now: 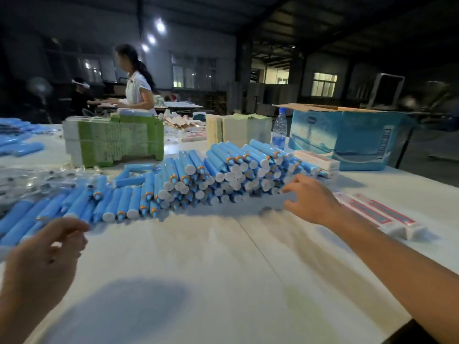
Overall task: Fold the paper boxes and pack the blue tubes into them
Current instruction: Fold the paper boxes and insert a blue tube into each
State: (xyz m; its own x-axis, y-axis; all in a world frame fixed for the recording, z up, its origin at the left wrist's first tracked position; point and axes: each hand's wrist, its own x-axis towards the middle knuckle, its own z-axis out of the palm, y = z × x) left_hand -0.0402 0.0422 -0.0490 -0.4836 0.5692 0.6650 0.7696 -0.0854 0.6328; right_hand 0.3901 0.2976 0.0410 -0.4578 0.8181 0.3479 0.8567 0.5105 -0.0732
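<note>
So blue tubes (223, 170) are stacked caps-forward mid-frame for easy grabbing — right hand (310, 199) reaches the pile's right end, fingers spread, holding nothing; left hand (47, 249) hovers lower left, loosely curled and empty — packed paper boxes (382, 214) parked right, probably done.

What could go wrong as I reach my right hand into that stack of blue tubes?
1. The stack of blue tubes is piled several layers high with caps facing you; pulling one from the lower right edge, where your right hand reaches, could probably send the upper ones rolling.
2. The water bottle stands just behind the stack, so sliding tubes might knock it over.
3. Your right forearm passes close to the finished boxes and may sweep them aside.
</note>
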